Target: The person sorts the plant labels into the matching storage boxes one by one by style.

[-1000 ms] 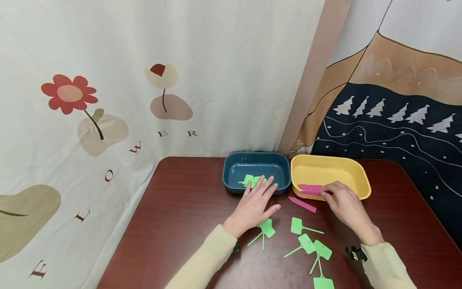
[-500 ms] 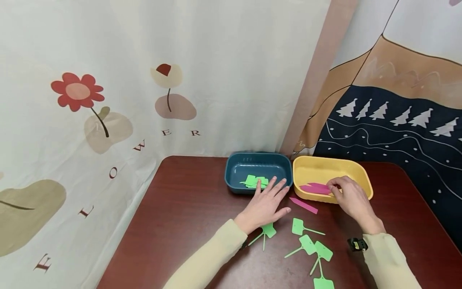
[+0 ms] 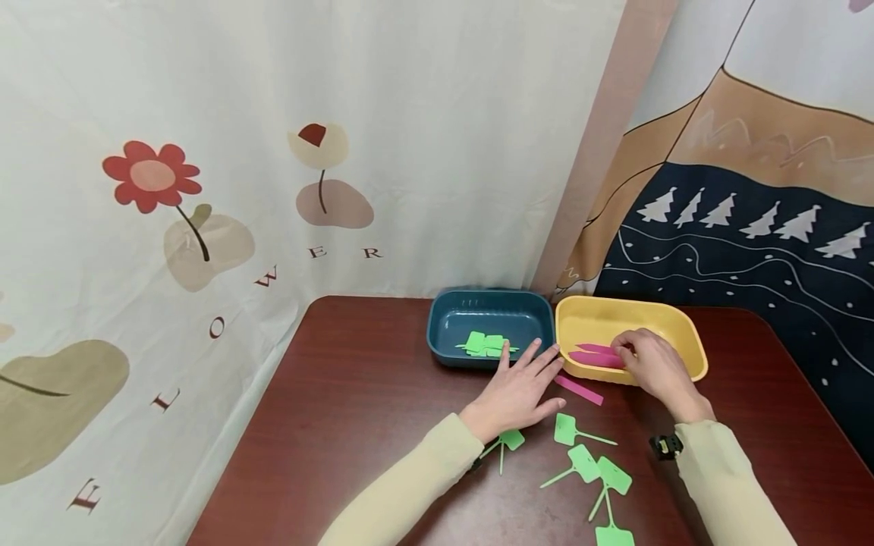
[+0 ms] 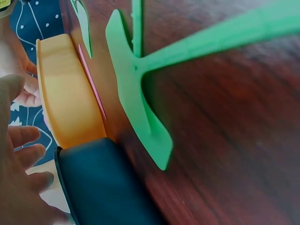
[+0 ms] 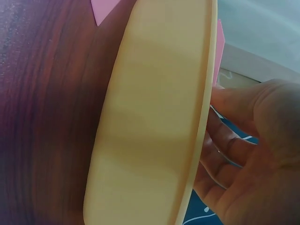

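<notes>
My right hand (image 3: 657, 371) reaches into the yellow basin (image 3: 676, 322), its thumb and fingertips pinching a pink plant label at the right end of several pointed pink labels (image 3: 592, 358). In the right wrist view a pink strip (image 5: 219, 51) shows just above the rim, by the fingertip. My left hand (image 3: 512, 398) is spread, fingers apart, over the front edge of the blue basin (image 3: 440, 350). Under its fingers and beside them lies one pink plant label (image 3: 580, 390) on the table, its tip hidden by the hand. Green T-shaped plant tags (image 3: 483, 344) lie inside the blue basin.
Several more green plant tags lie on the brown table (image 3: 355, 394): one pair (image 3: 510, 440) partly under the left wrist, others (image 3: 582, 462) to the right and nearer the front. Both basins stand side by side at the back, before a printed curtain (image 3: 437, 152).
My left hand has moved to the right, from over the blue basin's front toward the pink label on the table. My right hand stays at the pink labels in the yellow basin, shifting slightly.
</notes>
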A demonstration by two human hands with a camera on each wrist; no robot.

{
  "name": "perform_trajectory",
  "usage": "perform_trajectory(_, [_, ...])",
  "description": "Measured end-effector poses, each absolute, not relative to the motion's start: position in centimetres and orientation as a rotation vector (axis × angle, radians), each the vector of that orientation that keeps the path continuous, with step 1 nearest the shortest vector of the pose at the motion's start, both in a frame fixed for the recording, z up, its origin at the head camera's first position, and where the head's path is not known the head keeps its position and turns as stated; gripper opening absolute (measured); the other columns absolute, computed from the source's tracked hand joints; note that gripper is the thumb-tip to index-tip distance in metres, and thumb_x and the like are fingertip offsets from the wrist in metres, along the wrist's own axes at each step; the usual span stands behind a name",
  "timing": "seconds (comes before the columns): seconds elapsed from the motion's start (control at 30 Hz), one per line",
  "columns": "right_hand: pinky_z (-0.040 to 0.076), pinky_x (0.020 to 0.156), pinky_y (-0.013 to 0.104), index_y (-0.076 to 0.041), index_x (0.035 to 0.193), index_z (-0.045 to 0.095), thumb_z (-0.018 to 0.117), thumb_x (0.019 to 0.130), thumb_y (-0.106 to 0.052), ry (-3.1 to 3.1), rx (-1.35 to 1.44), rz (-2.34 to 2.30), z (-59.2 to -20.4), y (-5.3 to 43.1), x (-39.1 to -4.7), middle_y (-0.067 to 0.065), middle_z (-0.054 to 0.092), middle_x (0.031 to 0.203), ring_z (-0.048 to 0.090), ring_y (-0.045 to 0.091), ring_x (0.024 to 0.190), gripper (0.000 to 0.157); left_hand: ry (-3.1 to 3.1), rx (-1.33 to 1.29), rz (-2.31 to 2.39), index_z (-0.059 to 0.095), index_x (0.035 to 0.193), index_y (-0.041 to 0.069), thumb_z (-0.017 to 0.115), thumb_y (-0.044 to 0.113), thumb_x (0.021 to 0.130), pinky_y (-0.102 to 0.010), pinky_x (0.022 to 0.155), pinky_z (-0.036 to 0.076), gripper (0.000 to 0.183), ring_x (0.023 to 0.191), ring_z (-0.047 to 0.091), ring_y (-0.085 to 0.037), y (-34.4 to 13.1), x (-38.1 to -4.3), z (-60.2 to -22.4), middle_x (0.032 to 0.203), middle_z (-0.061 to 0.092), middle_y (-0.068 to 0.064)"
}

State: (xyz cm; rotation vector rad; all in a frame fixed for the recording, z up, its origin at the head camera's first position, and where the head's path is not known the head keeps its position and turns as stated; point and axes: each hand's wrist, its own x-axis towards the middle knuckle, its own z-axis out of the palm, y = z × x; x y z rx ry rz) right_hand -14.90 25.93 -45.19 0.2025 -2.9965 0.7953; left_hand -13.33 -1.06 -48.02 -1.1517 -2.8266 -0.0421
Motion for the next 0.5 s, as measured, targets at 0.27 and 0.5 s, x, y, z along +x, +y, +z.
perform_trajectory(0.27, [0.049, 0.079, 0.046, 0.002, 0.111, 0.072, 0.067, 0.1, -0.008, -3.1, 0.172, 0.785, -45.6, 25.9, -16.0, 0.011, 0.063, 0.092, 0.055, 0.029, 0.086, 0.016, -2.837, -1.16, -0.041, 0.039, 0.162, 0.023, 0.045, 0.063, 0.104, -0.069, 0.117, 0.022, 0.07, 0.158, 0.018, -0.024, -0.6, -13.5, -48.0, 0.17, 0.027, 0.004])
perform_trajectory(0.5, [0.051, 0.084, 0.051, 0.001, 0.109, 0.072, 0.068, 0.099, -0.008, -3.135, 0.168, 0.797, -46.0, 25.9, -16.5, 0.012, 0.065, 0.093, 0.056, 0.03, 0.087, 0.014, -2.833, -1.152, -0.034, 0.039, 0.162, 0.024, 0.043, 0.063, 0.105, -0.068, 0.117, 0.023, 0.07, 0.158, 0.02, -0.023, -0.4, -13.5, -48.1, 0.17, 0.028, 0.005])
